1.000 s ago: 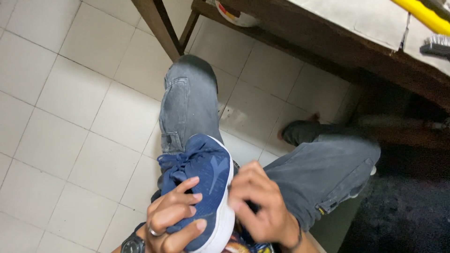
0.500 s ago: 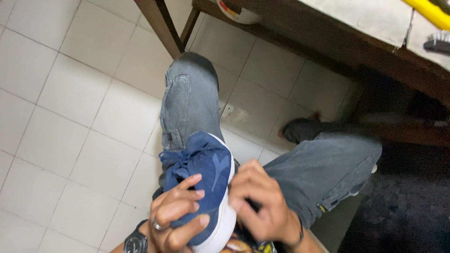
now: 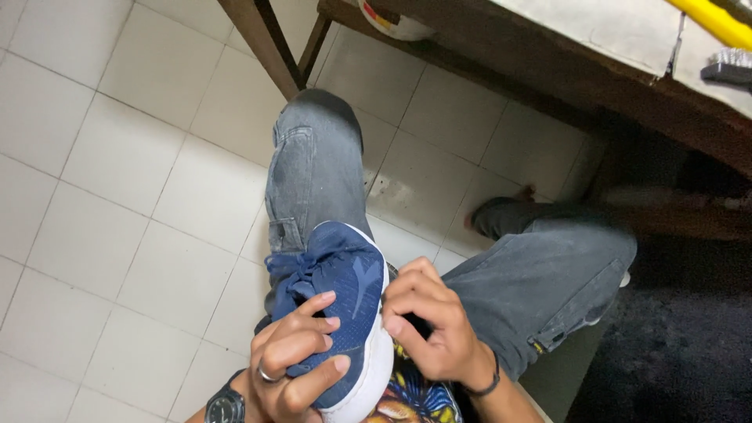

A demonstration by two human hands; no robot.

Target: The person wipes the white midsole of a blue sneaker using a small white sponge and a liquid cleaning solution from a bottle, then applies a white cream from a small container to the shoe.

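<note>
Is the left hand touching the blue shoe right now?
Touching. The head view shows the left hand with its fingers wrapped across the blue shoe, no gap.

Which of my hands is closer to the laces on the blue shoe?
Left. The left hand grips the blue shoe with fingers right under the laces; the right hand is at the sole edge, farther away.

Seated person, grey jeans (image 3: 313, 180), view straight down. Left hand (image 3: 294, 364) wraps the upper of a navy shoe (image 3: 345, 290); fingers across the mesh, ring on one finger, watch (image 3: 225, 406) at the wrist. Right hand (image 3: 431, 325) curled against the shoe's white sole edge, dark band at its wrist. Shoe rests on the left thigh, toe pointing away. White tiled floor (image 3: 117, 157) below; wooden table (image 3: 548, 70) ahead, yellow object (image 3: 713, 22) on top.
</note>
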